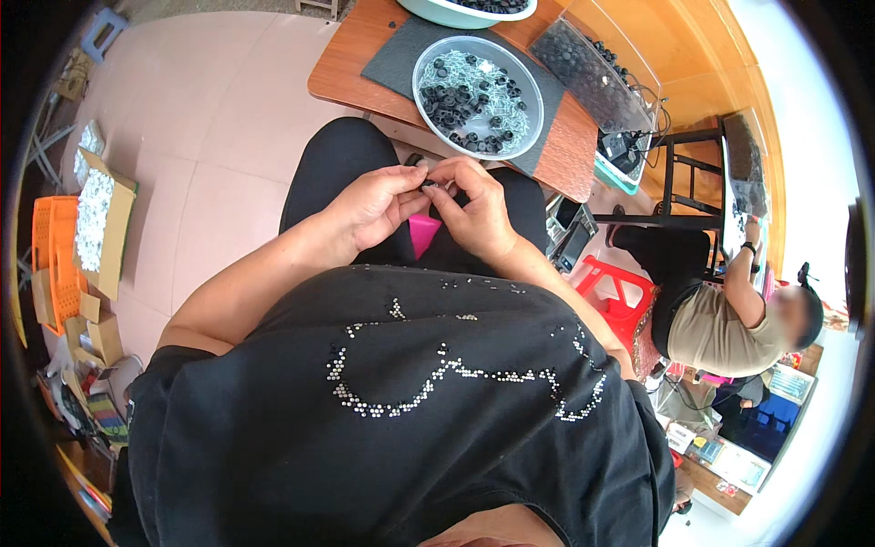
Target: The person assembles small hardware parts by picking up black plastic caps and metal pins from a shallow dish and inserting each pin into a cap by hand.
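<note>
Left hand (375, 202), right hand (474, 211) meet over lap — fingertips pinching small black part (428, 183).

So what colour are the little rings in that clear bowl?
Black rings, mixed with small silvery parts in the clear bowl; head view.

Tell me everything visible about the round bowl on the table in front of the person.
The round bowl is shallow, of clear or pale plastic by its look, with a thin light rim. It holds a mix of small black ring-shaped parts and small silvery metal pieces, spread over its bottom. It sits upright on a dark grey mat on the wooden table, just beyond both hands, which do not touch it.
</note>
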Demonstrator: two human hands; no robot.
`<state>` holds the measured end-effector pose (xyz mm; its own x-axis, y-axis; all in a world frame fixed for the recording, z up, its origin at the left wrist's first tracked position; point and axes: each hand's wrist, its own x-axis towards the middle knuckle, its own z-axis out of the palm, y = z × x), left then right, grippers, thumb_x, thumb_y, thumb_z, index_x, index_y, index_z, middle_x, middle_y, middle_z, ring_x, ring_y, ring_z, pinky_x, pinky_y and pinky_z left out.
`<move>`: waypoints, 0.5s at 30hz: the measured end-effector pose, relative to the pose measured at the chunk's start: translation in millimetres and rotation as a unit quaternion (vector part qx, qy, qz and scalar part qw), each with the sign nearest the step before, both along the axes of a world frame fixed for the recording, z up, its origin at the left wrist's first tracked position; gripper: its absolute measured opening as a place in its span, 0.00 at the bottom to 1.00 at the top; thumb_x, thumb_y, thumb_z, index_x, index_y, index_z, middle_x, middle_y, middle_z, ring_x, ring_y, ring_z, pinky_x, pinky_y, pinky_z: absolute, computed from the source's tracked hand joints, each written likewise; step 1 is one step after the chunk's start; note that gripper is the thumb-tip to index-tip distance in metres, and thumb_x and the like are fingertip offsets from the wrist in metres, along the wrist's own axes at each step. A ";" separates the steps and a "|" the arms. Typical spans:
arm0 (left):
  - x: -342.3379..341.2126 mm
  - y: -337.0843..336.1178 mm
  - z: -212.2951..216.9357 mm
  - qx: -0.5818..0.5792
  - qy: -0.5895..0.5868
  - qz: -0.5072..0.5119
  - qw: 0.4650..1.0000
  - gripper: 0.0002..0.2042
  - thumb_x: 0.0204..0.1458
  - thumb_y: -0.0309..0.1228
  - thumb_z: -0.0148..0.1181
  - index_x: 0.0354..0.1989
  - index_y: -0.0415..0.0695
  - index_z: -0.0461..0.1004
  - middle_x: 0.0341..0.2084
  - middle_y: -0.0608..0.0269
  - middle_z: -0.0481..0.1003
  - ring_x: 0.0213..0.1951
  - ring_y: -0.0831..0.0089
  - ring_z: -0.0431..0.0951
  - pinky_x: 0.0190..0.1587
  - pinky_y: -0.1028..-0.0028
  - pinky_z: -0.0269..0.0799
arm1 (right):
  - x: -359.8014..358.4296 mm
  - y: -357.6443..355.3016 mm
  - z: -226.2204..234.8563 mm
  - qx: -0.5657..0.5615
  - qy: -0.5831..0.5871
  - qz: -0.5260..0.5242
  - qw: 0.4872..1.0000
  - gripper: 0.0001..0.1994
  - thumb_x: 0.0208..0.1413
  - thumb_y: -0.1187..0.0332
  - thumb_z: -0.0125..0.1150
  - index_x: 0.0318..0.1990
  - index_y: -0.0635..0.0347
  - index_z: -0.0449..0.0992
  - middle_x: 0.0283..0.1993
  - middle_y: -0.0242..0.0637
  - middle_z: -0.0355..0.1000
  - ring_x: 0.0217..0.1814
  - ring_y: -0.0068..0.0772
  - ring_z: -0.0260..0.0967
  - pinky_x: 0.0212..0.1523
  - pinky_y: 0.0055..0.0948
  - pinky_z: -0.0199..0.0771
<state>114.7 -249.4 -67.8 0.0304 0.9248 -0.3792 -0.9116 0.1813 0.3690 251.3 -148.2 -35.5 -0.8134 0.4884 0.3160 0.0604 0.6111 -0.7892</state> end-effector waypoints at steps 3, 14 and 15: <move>-1.0 0.9 -2.1 -0.025 0.009 -0.007 1.000 0.08 0.57 0.31 0.53 0.40 0.40 0.71 0.36 0.63 0.74 0.42 0.75 0.74 0.49 0.77 0.71 | 3.5 -2.5 -5.9 -0.146 -0.026 -0.065 0.987 0.06 0.47 0.80 0.62 0.33 0.64 0.73 0.31 0.33 0.71 0.25 0.18 0.64 0.27 0.20 0.68; -4.7 1.1 4.7 -0.010 -0.012 -0.012 1.000 0.06 0.56 0.28 0.55 0.40 0.41 0.71 0.35 0.63 0.74 0.38 0.73 0.75 0.43 0.79 0.73 | 3.3 1.5 10.7 -0.001 -0.037 -0.086 0.996 0.08 0.45 0.77 0.65 0.35 0.64 0.77 0.27 0.34 0.71 0.27 0.22 0.67 0.28 0.21 0.67; -4.5 1.2 7.8 -0.020 -0.014 -0.001 1.000 0.07 0.56 0.28 0.55 0.41 0.41 0.70 0.36 0.63 0.73 0.38 0.75 0.74 0.43 0.79 0.72 | 3.6 1.5 9.6 -0.003 -0.027 -0.094 0.995 0.08 0.44 0.78 0.65 0.36 0.63 0.78 0.27 0.35 0.71 0.27 0.26 0.68 0.28 0.23 0.68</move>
